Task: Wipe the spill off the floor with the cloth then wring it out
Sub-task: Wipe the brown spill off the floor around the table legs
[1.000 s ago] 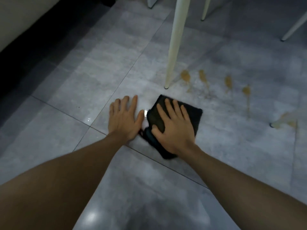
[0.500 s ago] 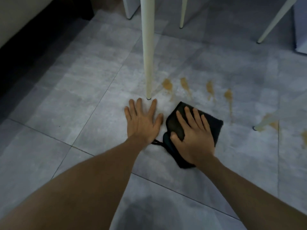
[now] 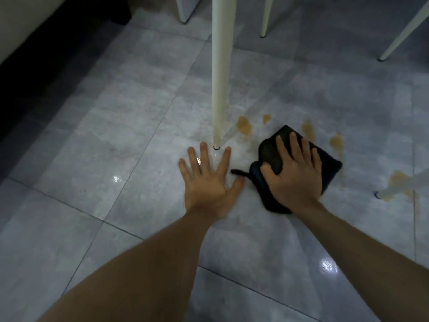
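A dark folded cloth [image 3: 330, 169] lies flat on the grey tiled floor, a thin loop sticking out at its left. My right hand [image 3: 296, 173] presses down on it with fingers spread. Just beyond the cloth are brown spill patches [image 3: 243, 125], with more spill patches [image 3: 335, 141] to the right and a larger spill patch [image 3: 398, 180] near a leg at the far right. My left hand [image 3: 207, 182] rests flat on the bare tile with fingers apart, its fingertips right at the foot of a white table leg [image 3: 219, 89].
More white furniture legs [image 3: 265, 17] stand at the back, one slanted leg [image 3: 404, 29] at the upper right and a leg foot [image 3: 392, 190] at the right edge. A dark gap under pale furniture [image 3: 21, 22] runs along the left.
My right hand has pushed the cloth forward and to the right, up to the brown patches. My left hand has shifted forward to the white leg's foot. The view has moved closer.
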Demonstrator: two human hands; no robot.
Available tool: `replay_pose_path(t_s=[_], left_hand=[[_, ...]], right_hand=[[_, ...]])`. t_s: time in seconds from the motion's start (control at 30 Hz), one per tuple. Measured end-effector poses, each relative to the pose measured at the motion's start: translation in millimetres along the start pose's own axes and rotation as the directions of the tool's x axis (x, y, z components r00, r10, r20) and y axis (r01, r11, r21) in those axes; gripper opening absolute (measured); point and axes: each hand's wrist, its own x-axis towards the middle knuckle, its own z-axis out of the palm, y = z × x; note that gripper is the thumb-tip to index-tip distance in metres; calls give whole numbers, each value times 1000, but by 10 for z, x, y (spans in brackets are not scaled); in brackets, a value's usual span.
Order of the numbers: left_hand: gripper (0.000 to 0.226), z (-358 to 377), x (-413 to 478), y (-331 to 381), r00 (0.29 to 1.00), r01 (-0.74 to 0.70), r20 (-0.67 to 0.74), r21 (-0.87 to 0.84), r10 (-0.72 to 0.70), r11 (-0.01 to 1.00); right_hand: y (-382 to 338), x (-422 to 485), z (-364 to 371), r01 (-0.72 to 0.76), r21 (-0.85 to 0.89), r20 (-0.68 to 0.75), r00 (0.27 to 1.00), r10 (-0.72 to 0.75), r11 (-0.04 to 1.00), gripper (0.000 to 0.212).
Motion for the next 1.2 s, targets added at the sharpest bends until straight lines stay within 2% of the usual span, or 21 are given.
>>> replay_pose_path(t_s=[0.1, 0.2, 0.3, 0.4, 0.5, 0.6, 0.73, 0.8, 0.9, 1.0, 1.13, 1.2], left_hand=[[66, 17, -13, 15, 997, 0, -72, -23, -1, 1000], [60, -3, 7, 30, 999, 18, -31, -51, -19, 999], [58, -15, -3, 20, 1000, 20, 8, -57, -19, 998], [56, -11, -3, -1, 1000, -1, -21, -74, -1, 997], [59, -14, -1, 10, 1000, 4, -29, -63, -6, 998], [62, -5, 20, 7, 1000, 6, 1, -59, -6, 998], [62, 11, 14, -17, 1000, 7, 6, -49, -6, 999], [63, 6, 6, -19, 1000, 7, 13, -34, -7, 999], [65, -16, 25, -10, 1000, 18, 25, -26, -17, 1000], [64, -16, 32, 4, 999, 28, 45, -28, -27, 999], [59, -1, 20, -14, 998, 29, 55, -10, -28, 1000], [60, -3, 30, -13, 997, 32, 68, 3, -32, 999]], right_hand=[[-49, 610, -41, -120, -46, 45, 991, 122, 992, 85], [-506, 1165, 89, -209, 8, 10, 978, 208, 978, 93], [-860, 1106, 177, -17, -6, 63, 998, 17, 1000, 92], [-617, 921, 119, 93, 25, 29, 995, -94, 995, 87], [-469, 1183, 74, 11, -19, 38, 999, -11, 1000, 87], [-796, 1499, 123, -71, -37, 46, 996, 73, 997, 93], [-946, 1199, 189, 145, -29, 69, 987, -142, 989, 82], [-679, 994, 171, 164, -5, 44, 986, -164, 986, 78], [-411, 1128, 98, 34, -37, 36, 999, -33, 999, 81], [-556, 1335, 121, -71, -5, 22, 997, 71, 997, 83], [-460, 744, 86, 102, 20, 19, 995, -102, 995, 78], [-133, 337, 56, 108, 16, -17, 994, -108, 994, 75]])
